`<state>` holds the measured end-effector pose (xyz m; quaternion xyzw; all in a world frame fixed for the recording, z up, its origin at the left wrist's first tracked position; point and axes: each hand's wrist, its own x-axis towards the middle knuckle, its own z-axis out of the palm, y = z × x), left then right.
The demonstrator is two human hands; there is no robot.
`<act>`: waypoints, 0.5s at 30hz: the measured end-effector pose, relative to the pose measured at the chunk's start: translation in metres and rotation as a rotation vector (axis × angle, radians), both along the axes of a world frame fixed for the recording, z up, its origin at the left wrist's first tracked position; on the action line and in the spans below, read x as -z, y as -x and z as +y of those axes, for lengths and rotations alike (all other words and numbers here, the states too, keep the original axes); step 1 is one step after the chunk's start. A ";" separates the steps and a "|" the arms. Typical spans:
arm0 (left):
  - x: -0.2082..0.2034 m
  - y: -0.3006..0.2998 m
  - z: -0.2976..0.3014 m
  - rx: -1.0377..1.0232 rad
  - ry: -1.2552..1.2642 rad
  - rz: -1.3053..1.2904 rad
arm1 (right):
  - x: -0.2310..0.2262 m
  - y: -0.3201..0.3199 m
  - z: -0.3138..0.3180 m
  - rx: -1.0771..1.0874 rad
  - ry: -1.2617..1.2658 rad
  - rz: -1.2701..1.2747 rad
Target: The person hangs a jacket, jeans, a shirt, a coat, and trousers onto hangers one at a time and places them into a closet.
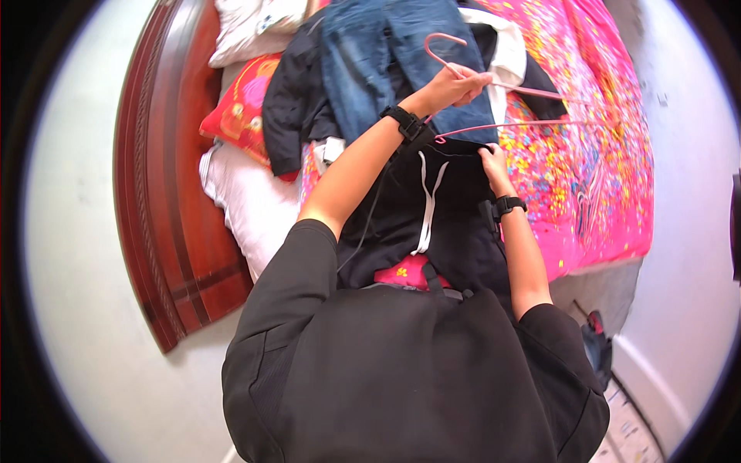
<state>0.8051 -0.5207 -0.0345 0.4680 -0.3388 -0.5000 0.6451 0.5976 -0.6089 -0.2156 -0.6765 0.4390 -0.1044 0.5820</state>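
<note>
My left hand (pixel 458 86) is closed around a pink clothes hanger (pixel 532 123) just below its hook, which sticks up past my fingers. The hanger's bars reach off to the right above the bed. Below it, black drawstring pants (pixel 386 204) with a white cord hang over the bed's near side. My right hand (pixel 496 166) pinches the right end of their waistband, close under the hanger's lower bar. Part of that lower bar's left end sits at the waistband's opening. How far it goes into the pants I cannot tell.
Blue jeans (pixel 355 69) and a black jacket (pixel 289 108) lie spread beyond my hands on a pink patterned bedspread (pixel 587 170). A red cushion (pixel 245 116) and a white pillow (pixel 251 201) rest by the dark wooden headboard (pixel 166 177) at left.
</note>
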 end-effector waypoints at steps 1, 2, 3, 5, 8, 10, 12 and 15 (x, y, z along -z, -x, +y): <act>0.009 0.007 -0.015 0.084 0.007 -0.049 | -0.009 0.008 -0.002 -0.013 0.020 -0.085; 0.018 0.013 -0.026 0.132 -0.008 -0.086 | -0.019 0.015 -0.004 -0.024 0.003 -0.110; 0.026 0.018 -0.033 0.170 -0.025 -0.121 | -0.033 0.019 -0.004 -0.044 -0.016 -0.134; 0.032 0.027 -0.038 0.239 -0.054 -0.134 | -0.053 0.031 0.000 0.009 -0.046 -0.219; 0.032 0.030 -0.021 0.310 -0.157 -0.020 | -0.069 0.055 -0.001 0.133 -0.221 -0.271; 0.029 0.020 0.011 0.288 -0.188 -0.111 | -0.097 0.069 0.006 0.205 -0.305 -0.314; 0.023 0.015 0.048 0.261 -0.240 -0.236 | -0.136 0.074 0.017 0.288 -0.345 -0.391; 0.008 0.023 0.093 0.318 -0.242 -0.209 | -0.147 0.087 0.030 0.305 -0.261 -0.504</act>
